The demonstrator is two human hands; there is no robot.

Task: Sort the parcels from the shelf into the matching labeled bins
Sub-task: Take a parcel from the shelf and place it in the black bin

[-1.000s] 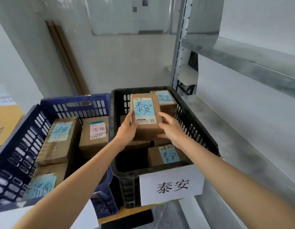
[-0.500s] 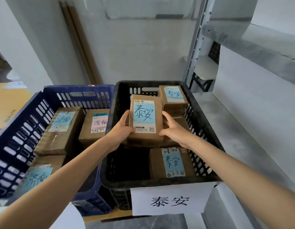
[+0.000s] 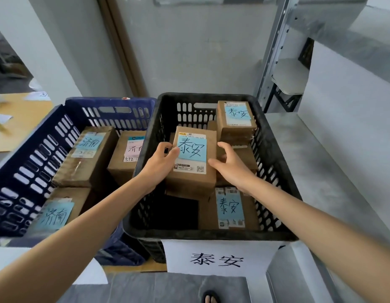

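Note:
A brown cardboard parcel (image 3: pixel 190 180) with a blue handwritten label sits low inside the black bin (image 3: pixel 146 232), resting on other boxes. My left hand (image 3: pixel 160 164) grips its left edge, thumb on the label. My right hand (image 3: pixel 232 166) curls round its right edge. A white paper sign (image 3: pixel 218 256) on the bin's front carries the same two characters as the parcel's label. Two more parcels with that label lie in the bin, one at the back right (image 3: pixel 235 121) and one at the front right (image 3: pixel 230 209).
A blue bin (image 3: pixel 34 141) stands touching the black bin's left side and holds three parcels (image 3: pixel 89 156) with a different label. A grey metal shelf (image 3: pixel 320 162) runs along the right. A yellow table (image 3: pixel 12 127) is at far left. A foot (image 3: pixel 209 299) shows below.
Both hands have lowered the parcel deeper into the black bin, onto the boxes there. The view has tilted down and come closer.

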